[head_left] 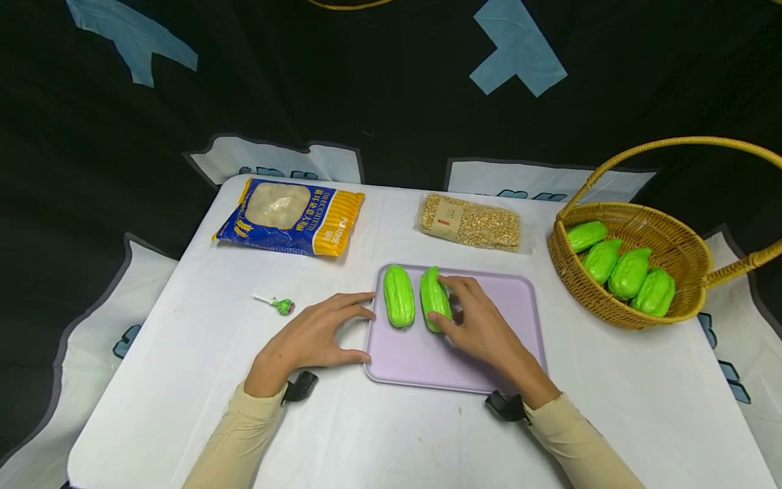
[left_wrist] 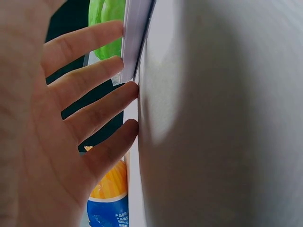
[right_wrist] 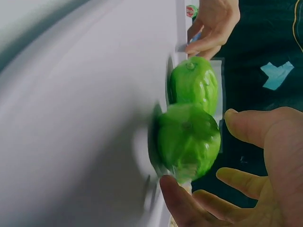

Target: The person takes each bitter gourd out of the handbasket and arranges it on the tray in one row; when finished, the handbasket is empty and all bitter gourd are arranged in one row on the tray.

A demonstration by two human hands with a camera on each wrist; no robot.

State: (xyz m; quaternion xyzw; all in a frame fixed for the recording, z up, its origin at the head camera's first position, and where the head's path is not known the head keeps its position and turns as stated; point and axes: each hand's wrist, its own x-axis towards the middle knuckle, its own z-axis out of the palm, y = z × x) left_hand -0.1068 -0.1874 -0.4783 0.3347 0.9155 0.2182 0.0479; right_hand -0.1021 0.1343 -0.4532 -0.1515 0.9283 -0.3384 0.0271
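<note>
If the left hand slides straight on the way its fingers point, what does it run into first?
Most likely the left edge of the lilac tray. The left hand lies flat on the table, its fingertips already at that rim. Past the rim, the nearer green gourd lies on the tray.

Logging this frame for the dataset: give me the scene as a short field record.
left hand: flat on the table, fingertips at the tray's left edge
right hand: fingers around the right gourd
tray: lilac, holds two green gourds
left gourd: lies free beside the right one
basket: wicker, four green gourds inside
also on table: pasta bag, grain packet, lollipop
</note>
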